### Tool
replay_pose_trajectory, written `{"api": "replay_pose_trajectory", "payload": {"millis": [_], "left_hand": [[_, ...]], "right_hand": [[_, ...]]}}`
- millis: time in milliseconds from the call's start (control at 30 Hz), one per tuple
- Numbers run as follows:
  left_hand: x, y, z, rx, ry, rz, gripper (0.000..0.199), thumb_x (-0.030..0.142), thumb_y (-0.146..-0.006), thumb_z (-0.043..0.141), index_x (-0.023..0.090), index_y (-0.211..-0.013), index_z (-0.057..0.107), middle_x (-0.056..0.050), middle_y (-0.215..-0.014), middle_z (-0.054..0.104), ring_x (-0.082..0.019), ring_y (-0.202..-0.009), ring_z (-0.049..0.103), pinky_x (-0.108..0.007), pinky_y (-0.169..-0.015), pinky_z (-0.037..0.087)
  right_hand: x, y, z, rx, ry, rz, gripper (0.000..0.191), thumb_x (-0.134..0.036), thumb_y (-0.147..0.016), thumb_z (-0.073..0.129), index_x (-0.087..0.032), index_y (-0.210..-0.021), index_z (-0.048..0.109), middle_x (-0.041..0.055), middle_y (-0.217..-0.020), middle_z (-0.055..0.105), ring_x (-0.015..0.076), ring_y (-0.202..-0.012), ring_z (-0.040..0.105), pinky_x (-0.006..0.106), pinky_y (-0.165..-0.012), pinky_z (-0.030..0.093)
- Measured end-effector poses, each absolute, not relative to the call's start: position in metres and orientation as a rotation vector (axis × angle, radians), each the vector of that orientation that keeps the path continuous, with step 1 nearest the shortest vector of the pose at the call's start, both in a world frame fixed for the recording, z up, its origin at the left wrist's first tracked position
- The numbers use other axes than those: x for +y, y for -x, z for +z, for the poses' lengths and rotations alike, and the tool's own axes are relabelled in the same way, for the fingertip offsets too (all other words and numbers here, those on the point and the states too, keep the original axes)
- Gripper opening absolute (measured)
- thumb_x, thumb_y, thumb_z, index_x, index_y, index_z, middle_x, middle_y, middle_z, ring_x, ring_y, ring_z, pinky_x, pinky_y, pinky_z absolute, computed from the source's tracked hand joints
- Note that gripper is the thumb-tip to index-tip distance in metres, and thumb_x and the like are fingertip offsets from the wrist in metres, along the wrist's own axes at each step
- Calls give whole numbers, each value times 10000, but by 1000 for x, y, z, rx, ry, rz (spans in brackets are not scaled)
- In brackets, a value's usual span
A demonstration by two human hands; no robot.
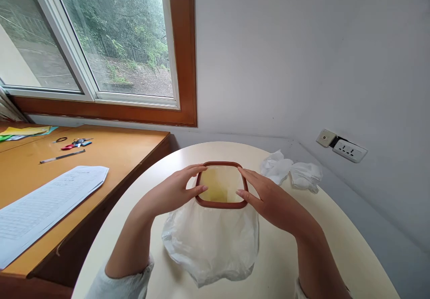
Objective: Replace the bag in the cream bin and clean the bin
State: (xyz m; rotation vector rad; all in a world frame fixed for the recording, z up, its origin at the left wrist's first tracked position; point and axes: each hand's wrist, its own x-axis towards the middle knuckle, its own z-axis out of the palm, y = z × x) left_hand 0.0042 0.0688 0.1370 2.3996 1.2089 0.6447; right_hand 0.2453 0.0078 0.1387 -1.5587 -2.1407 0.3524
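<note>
A small bin with a brown rounded-square rim ring (221, 205) stands on the round table, its inside showing yellowish. From under the ring a white plastic bag (215, 240) hangs out and spreads over the front. My left hand (183, 184) grips the ring's left side, fingertips near the far corner and thumb over the near part. On the opposite side my right hand (260, 189) holds the ring in the same way, thumb on the inner edge. The bin's outer walls are hidden by the bag and hands.
Crumpled white plastic bags (290, 171) lie at the round cream table's (282, 254) back right. On the wooden desk (134, 142) at left are papers (63, 200), a pen (62, 156) and keys (79, 143). A wall with a socket (350, 150) and a window border the table.
</note>
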Motion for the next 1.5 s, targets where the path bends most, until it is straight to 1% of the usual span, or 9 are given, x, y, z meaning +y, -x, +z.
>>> {"api": "replay_pose_trajectory", "payload": {"millis": [133, 333, 467, 700, 800, 900, 1133, 1367, 1500], "left_hand": [[70, 2, 137, 1184, -2420, 626, 463, 421, -784, 541, 306, -1231, 506, -37, -1256, 558, -229, -1121, 545, -334, -871, 486], [73, 8, 132, 1148, -2454, 600, 560, 418, -748, 588, 313, -1282, 452, -46, -1291, 528, -245, -1153, 522, -365, -894, 480], [72, 8, 135, 1161, -2447, 546, 602, 457, -728, 600, 311, -1291, 441, -41, -1345, 471, -250, -1205, 471, -383, -946, 441], [70, 5, 138, 1119, -2447, 579, 589, 459, -716, 616, 331, -1271, 466, -25, -1328, 491, -248, -1179, 499, -351, -906, 472], [69, 4, 137, 1173, -2455, 544, 619, 485, -711, 611, 306, -1284, 458, -38, -1350, 464, -261, -1201, 474, -372, -930, 458], [68, 4, 140, 1209, -2412, 483, 631, 518, -708, 600, 311, -1286, 453, -15, -1374, 435, -251, -1222, 452, -358, -947, 450], [63, 4, 148, 1211, -2357, 350, 682, 579, -743, 530, 306, -1345, 359, 6, -1441, 332, -242, -1291, 348, -347, -1023, 369], [59, -3, 150, 1174, -2396, 369, 599, 566, -786, 476, 293, -1315, 399, -13, -1428, 355, -254, -1262, 389, -340, -976, 402], [56, -7, 151, 1167, -2406, 367, 575, 563, -803, 453, 290, -1307, 407, -17, -1437, 336, -269, -1248, 403, -333, -921, 440]], "right_hand": [[11, -248, 134, -2125, 1518, 376, 508, -425, -893, 367, -239, -1365, 337, 62, -1358, 448, 238, -1252, 401, 430, -993, 375], [17, -247, 126, -2130, 1521, 499, 539, -459, -912, 277, -248, -1407, 236, 15, -1474, 235, 225, -1335, 258, 411, -1047, 311], [20, -247, 121, -2115, 1565, 579, 566, -485, -912, 239, -246, -1421, 167, 8, -1492, 156, 237, -1347, 224, 423, -1057, 284], [23, -246, 120, -2070, 1570, 627, 584, -500, -909, 229, -235, -1423, 144, 5, -1497, 117, 225, -1358, 188, 411, -1071, 253], [24, -245, 121, -2063, 1577, 642, 588, -503, -909, 224, -230, -1423, 145, 8, -1498, 120, 219, -1357, 196, 407, -1076, 242], [23, -244, 123, -2060, 1597, 664, 598, -511, -906, 214, -223, -1425, 137, -1, -1501, 108, 208, -1360, 187, 393, -1087, 218], [21, -243, 127, -2052, 1637, 702, 606, -526, -903, 200, -232, -1428, 128, -37, -1502, 90, 184, -1364, 168, 350, -1100, 190], [24, -247, 123, -2049, 1622, 700, 580, -501, -909, 211, -241, -1424, 150, -46, -1501, 91, 188, -1362, 176, 355, -1096, 204], [27, -251, 122, -2046, 1612, 674, 542, -432, -919, 220, -223, -1418, 189, -37, -1498, 116, 184, -1359, 189, 355, -1093, 219]]}}
